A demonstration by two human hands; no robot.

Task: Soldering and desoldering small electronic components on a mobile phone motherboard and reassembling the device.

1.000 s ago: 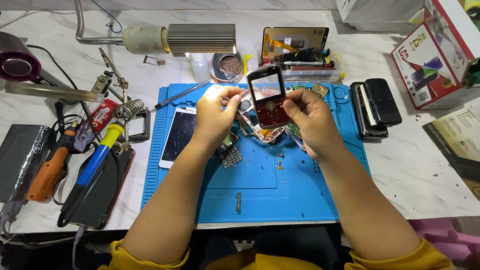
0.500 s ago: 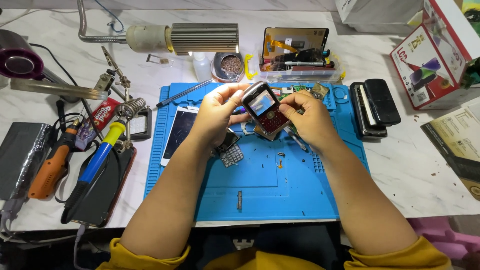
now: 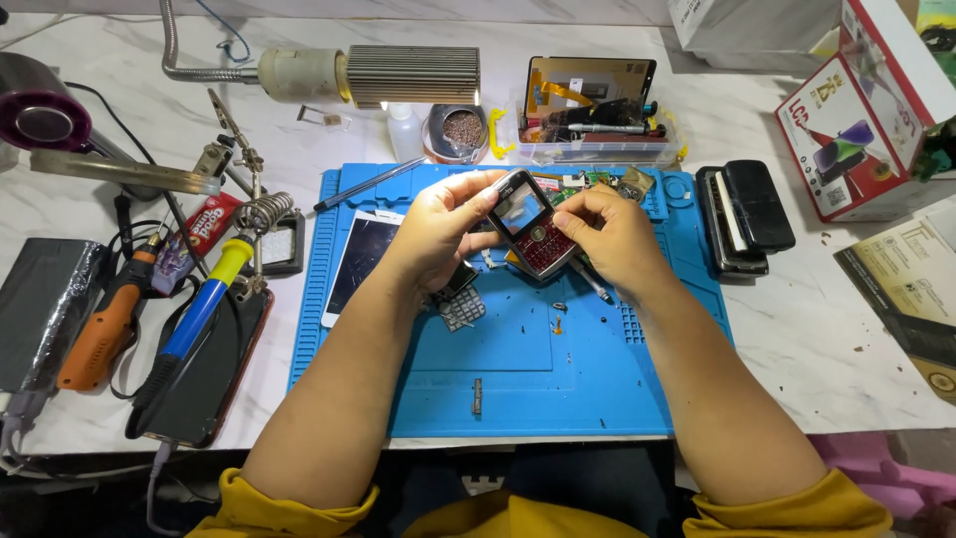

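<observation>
Behind both hands' grip, red keypad phone, edges hidden.

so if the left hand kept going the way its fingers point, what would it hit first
Probably the right hand: the left hand points right across the red keypad phone both hold. Depth is unclear.

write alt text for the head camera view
Both hands, left hand and right hand, hold a small dark red keypad phone above a blue repair mat. A white-framed phone screen lies on the mat's left; a blue-handled soldering iron rests beside it.
</observation>
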